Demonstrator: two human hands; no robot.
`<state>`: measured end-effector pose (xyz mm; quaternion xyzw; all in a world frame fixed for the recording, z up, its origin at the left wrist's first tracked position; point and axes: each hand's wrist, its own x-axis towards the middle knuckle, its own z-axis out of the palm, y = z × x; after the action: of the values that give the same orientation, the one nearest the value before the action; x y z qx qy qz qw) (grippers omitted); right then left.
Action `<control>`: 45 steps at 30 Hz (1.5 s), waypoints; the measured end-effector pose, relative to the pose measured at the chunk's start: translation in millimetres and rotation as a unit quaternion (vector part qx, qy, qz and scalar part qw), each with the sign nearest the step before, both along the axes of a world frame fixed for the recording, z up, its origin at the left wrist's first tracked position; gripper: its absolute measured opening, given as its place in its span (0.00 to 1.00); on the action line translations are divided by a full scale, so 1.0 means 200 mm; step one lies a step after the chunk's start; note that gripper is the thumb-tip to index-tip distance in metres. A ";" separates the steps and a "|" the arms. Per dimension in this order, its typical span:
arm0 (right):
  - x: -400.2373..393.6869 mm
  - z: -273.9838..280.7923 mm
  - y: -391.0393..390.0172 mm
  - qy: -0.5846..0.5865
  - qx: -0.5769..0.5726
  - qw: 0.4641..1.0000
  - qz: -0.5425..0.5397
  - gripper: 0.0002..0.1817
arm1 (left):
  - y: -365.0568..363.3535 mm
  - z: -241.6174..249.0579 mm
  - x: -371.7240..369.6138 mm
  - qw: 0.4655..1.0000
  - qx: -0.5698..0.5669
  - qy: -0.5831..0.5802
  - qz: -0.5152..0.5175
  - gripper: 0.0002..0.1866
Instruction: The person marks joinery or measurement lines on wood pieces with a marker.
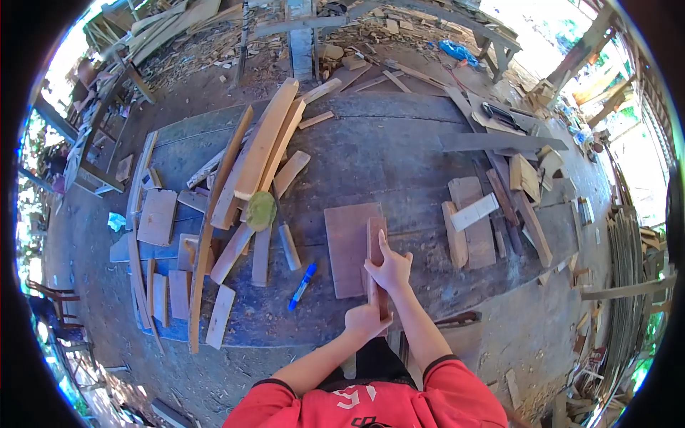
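A narrow wooden bar (pixel 374 235) lies lengthwise over the right edge of a flat reddish-brown board (pixel 346 250) on the worktable. My left hand (pixel 365 323) is closed around the bar's near end, by the table's front edge. Further up, my right hand (pixel 391 271) grips the bar from the right, one finger stretched forward along it; the other fingers are partly hidden. A blue marker (pixel 302 287) lies left of the board. Beyond it is a chisel-like tool with a wooden handle (pixel 289 247).
Long timber beams (pixel 267 143) and a greenish round object (pixel 261 211) are left of the board. A long thin strip (pixel 220 214) overhangs the front edge. Several offcuts (pixel 474 221) and a black-handled tool (pixel 503 116) lie at the right of the dark worktable (pixel 399 143).
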<state>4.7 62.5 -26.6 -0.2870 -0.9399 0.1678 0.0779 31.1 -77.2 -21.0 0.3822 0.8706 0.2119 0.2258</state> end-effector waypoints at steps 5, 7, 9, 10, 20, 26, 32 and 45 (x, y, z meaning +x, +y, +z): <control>-0.59 0.01 0.45 0.021 -0.011 0.998 0.062 0.43 | 0.49 -0.01 -0.49 0.998 -0.003 -0.014 0.064 0.54; -0.84 -0.04 0.63 0.018 0.003 0.998 0.066 0.44 | 0.66 0.01 -0.73 0.997 -0.001 -0.004 0.077 0.53; -1.03 -0.05 0.76 -0.018 0.010 0.999 0.040 0.44 | 0.76 0.05 -0.93 0.996 -0.010 0.038 0.076 0.47; -1.08 -0.02 0.79 -0.016 0.009 0.999 0.044 0.44 | 0.78 0.11 -0.99 0.995 -0.011 0.067 0.073 0.42; -0.48 0.19 0.32 0.057 -0.011 0.997 0.049 0.45 | 0.31 0.20 -0.40 0.996 0.000 0.059 0.064 0.44; 0.12 0.04 -0.16 -0.027 -0.038 0.999 0.016 0.47 | -0.18 0.09 0.14 0.998 -0.049 -0.025 0.015 0.53; 0.17 -0.03 -0.23 0.039 -0.019 0.999 0.030 0.45 | -0.23 0.05 0.16 0.998 -0.062 -0.018 0.011 0.53; -1.13 0.05 0.60 -0.026 -0.017 0.998 0.045 0.43 | 0.65 0.10 -1.06 0.993 -0.043 0.028 0.102 0.56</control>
<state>-222.1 182.2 -15.8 -0.2497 -0.9507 0.1795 0.0406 -180.5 53.7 -0.8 0.2872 0.9194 0.1851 0.1945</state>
